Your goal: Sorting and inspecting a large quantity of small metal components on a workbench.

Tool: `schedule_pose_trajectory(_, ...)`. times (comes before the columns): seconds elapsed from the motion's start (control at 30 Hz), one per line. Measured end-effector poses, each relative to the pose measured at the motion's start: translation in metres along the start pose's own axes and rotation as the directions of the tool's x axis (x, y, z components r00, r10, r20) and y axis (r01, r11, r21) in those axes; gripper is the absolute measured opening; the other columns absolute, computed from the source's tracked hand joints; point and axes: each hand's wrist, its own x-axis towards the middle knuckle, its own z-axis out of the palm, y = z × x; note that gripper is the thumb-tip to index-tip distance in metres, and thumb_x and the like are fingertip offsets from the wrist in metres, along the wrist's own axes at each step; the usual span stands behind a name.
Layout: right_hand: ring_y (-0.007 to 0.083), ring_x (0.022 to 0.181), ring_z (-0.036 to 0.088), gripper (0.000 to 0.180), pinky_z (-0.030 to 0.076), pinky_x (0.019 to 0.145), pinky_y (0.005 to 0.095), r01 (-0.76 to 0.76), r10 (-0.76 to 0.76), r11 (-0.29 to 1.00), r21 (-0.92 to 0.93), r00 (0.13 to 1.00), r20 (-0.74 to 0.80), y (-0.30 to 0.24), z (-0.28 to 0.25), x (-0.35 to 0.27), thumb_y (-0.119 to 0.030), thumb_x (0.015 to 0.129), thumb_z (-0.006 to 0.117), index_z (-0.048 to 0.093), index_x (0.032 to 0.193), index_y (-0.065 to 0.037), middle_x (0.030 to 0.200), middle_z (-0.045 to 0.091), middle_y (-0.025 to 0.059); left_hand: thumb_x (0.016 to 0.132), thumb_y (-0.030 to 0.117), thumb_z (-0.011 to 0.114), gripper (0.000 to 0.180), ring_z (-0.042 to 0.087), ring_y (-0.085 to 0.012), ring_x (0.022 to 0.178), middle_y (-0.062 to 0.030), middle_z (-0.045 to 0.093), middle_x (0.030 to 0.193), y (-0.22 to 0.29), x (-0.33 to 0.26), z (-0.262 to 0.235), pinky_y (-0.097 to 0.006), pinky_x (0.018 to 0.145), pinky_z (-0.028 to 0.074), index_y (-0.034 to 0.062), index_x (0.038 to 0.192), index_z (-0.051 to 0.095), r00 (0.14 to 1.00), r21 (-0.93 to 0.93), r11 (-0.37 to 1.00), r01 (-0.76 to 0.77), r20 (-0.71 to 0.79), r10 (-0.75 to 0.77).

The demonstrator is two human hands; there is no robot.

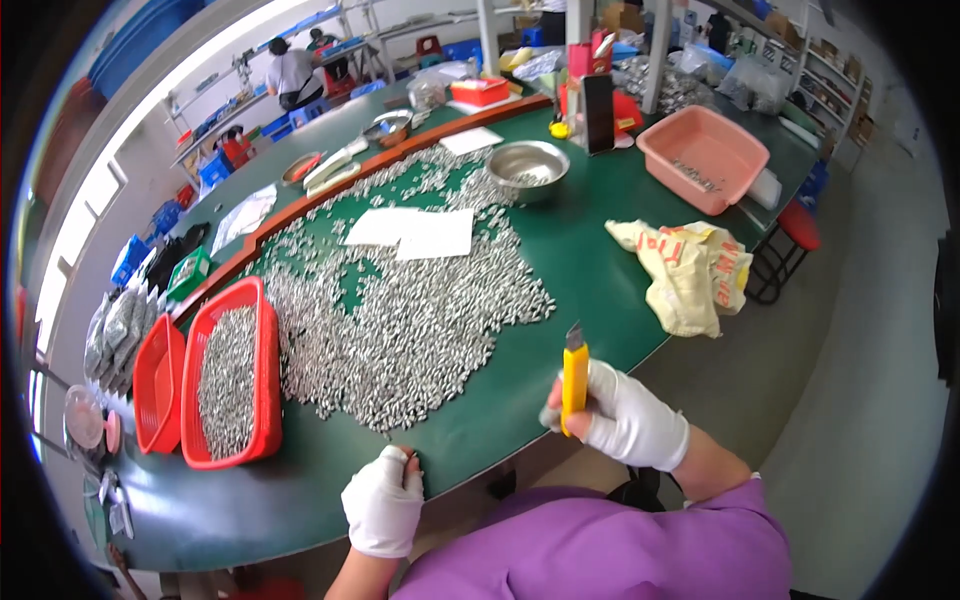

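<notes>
Lower centre: left hand (383, 502), white-gloved, fingers curled at the near edge of the green surface (520, 400); cannot tell whether anything is pinched in it. Lower right of centre: right hand (632, 418), also gloved, gripping a yellow utility knife (574, 382), upright, blade exposed and pointing up. Lower left: red basket (269, 400) filled with small grey pieces; smaller red basket (148, 385) just beside it. Centre: broad loose spread of grey pieces (420, 340), white sheets (437, 236) lying on it. Right of centre: crumpled pale-yellow bag (675, 270). Upper centre: metal bowl (525, 158), some pieces inside. Upper right: pink basin (695, 140), a few pieces at its bottom.
</notes>
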Motion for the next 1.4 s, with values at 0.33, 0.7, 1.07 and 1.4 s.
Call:
schedule_pose_trajectory(0.33, 0.0215, 0.074, 0.059, 0.071, 0.05, 0.066, 0.032, -0.032, 0.01, 0.776, -0.629, 0.999, -0.039, 0.036, 0.037, -0.031, -0.007, 0.075, 0.072, 0.044, 0.139, -0.017, 0.087, 0.057, 0.0077, 0.081, 0.013, 0.066, 0.008, 0.061, -0.0303, 0.063, -0.0113, 0.062, 0.069, -0.001, 0.006, -0.001, -0.037, 0.059, 0.048, 0.0099, 0.088, 0.062, 0.999, -0.075, 0.996, 0.046, 0.033, -0.044)
schedule_pose_trajectory(0.7, 0.0278, 0.051, 0.058, 0.067, 0.05, 0.048, 0.0417, 0.162, 0.001, 0.62, -0.767, 0.978, 0.208, 0.03, 0.068, -0.007, -0.013, 0.085, 0.055, 0.031, 0.147, -0.018, 0.064, 0.056, 0.0101, 0.08, 0.006, 0.067, 0.008, 0.057, -0.0212, 0.054, -0.0095, 0.059, 0.064, -0.001, 0.001, -0.003, -0.03, 0.055, 0.046, 0.0063, 0.084, 0.061, 0.993, -0.206, 0.974, 0.095, 0.082, -0.079)
schedule_pose_trajectory(1.07, 0.0326, 0.055, 0.061, 0.063, 0.052, 0.052, 0.0442, 0.101, 0.183, 0.612, -0.784, 0.947, 0.265, 0.015, 0.089, 0.01, -0.014, 0.086, 0.052, 0.03, 0.146, -0.012, 0.066, 0.061, 0.0144, 0.08, 0.012, 0.066, 0.008, 0.061, -0.031, 0.065, -0.0106, 0.061, 0.069, -0.004, 0.004, -0.002, -0.038, 0.058, 0.047, 0.0092, 0.081, 0.059, 0.989, -0.231, 0.965, 0.127, 0.108, -0.104)
schedule_pose_trajectory(1.4, 0.0338, 0.056, 0.062, 0.063, 0.052, 0.054, 0.0457, 0.13, 0.146, 0.677, -0.725, 0.941, 0.305, 0.012, 0.086, 0.017, -0.014, 0.087, 0.05, 0.029, 0.146, -0.011, 0.067, 0.062, 0.0162, 0.077, 0.008, 0.068, 0.007, 0.063, -0.0306, 0.065, -0.0126, 0.062, 0.071, -0.005, 0.004, -0.005, -0.035, 0.059, 0.049, 0.007, 0.08, 0.061, 0.995, -0.18, 0.981, 0.066, 0.089, -0.051)
